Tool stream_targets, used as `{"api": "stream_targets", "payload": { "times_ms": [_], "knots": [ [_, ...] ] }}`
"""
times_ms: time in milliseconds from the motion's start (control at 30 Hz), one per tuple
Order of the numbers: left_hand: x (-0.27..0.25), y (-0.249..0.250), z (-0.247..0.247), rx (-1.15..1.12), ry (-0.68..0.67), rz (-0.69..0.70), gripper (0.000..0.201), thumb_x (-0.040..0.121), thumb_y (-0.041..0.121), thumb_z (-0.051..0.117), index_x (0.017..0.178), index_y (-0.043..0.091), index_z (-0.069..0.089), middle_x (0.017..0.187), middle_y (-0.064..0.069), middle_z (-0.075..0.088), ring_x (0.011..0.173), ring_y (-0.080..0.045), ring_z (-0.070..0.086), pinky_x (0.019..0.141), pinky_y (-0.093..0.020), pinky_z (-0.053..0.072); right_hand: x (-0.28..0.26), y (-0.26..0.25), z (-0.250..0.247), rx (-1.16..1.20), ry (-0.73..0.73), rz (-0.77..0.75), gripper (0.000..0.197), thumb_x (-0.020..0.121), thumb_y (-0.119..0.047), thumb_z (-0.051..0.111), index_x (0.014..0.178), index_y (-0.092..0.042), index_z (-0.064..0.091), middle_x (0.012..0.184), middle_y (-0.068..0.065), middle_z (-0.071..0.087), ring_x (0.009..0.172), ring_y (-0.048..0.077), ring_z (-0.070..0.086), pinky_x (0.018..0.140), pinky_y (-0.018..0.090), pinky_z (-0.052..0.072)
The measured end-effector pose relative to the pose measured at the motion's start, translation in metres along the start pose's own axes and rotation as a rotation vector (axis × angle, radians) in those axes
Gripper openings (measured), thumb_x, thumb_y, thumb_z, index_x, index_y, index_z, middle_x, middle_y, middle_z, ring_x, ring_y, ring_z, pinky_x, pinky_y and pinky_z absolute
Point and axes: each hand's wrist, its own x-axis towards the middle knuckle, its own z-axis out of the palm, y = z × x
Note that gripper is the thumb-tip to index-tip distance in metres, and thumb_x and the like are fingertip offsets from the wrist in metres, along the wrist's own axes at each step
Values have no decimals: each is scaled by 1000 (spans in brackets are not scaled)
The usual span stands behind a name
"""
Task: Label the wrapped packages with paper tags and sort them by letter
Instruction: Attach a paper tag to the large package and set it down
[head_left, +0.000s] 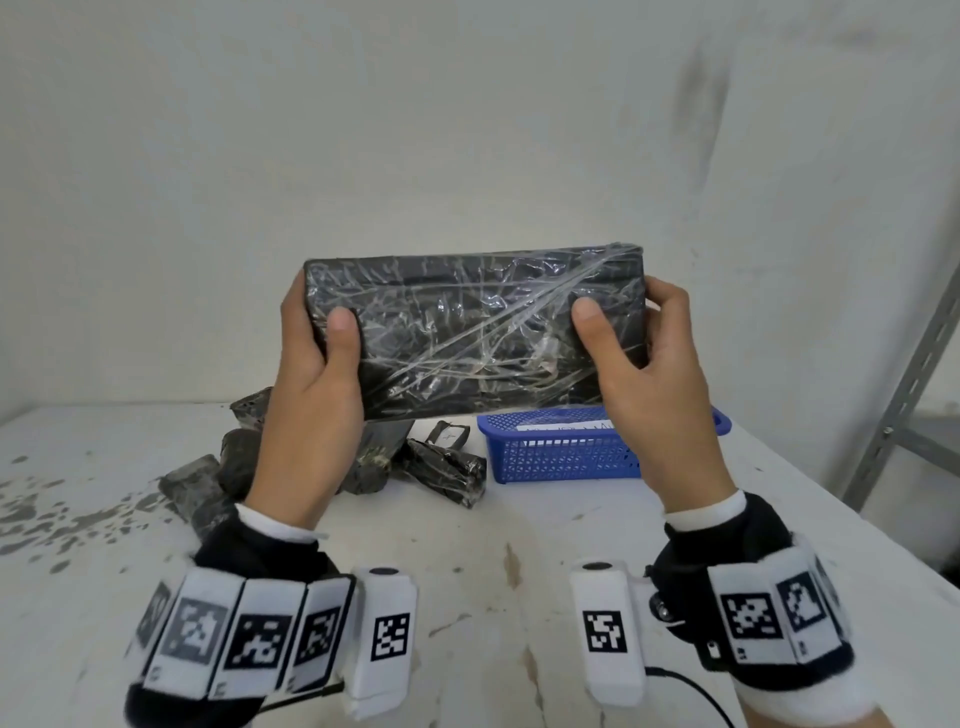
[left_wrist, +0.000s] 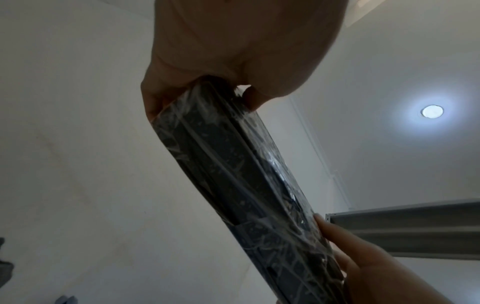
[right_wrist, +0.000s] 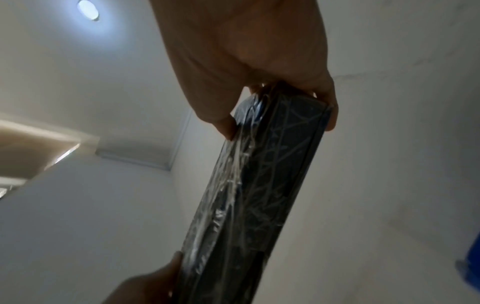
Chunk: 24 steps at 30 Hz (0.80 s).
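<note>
A large flat black package (head_left: 467, 332) wrapped in clear film is held upright above the table, broad face toward me. My left hand (head_left: 317, 364) grips its left end, thumb on the front and fingers behind. My right hand (head_left: 634, 358) grips its right end the same way. The wrist views show the package's narrow edge (left_wrist: 246, 185) (right_wrist: 254, 185) running between the two hands, with the left hand (left_wrist: 233, 61) and the right hand (right_wrist: 246, 61) at the near ends. No paper tag shows on the face toward me.
Several smaller black wrapped packages (head_left: 436, 467) lie in a heap on the stained white table (head_left: 493, 571) below the left hand. A blue mesh basket (head_left: 566, 452) holding a white paper stands at the right. A grey metal shelf frame (head_left: 904, 384) rises at the far right.
</note>
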Motion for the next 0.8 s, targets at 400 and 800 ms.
{"api": "stream_targets", "payload": {
  "times_ms": [400, 800],
  "knots": [
    [-4, 1, 4, 152, -14, 36, 79, 69, 49, 76, 132, 39, 29, 127, 15, 50, 115, -4, 51, 92, -13, 40, -7, -4, 2, -160, -108, -58, 96, 67, -56, 81, 147, -35, 31, 133, -20, 56, 119, -6, 56, 96, 12, 48],
    [-3, -1, 14, 173, 35, 25, 101, 48, 72, 74, 127, 36, 22, 129, 0, 50, 121, -21, 52, 103, -43, 45, -11, 1, 9, -210, -33, -27, 125, 57, -65, 85, 155, -33, 14, 151, -11, 42, 138, 10, 44, 114, 38, 42]
  ]
}}
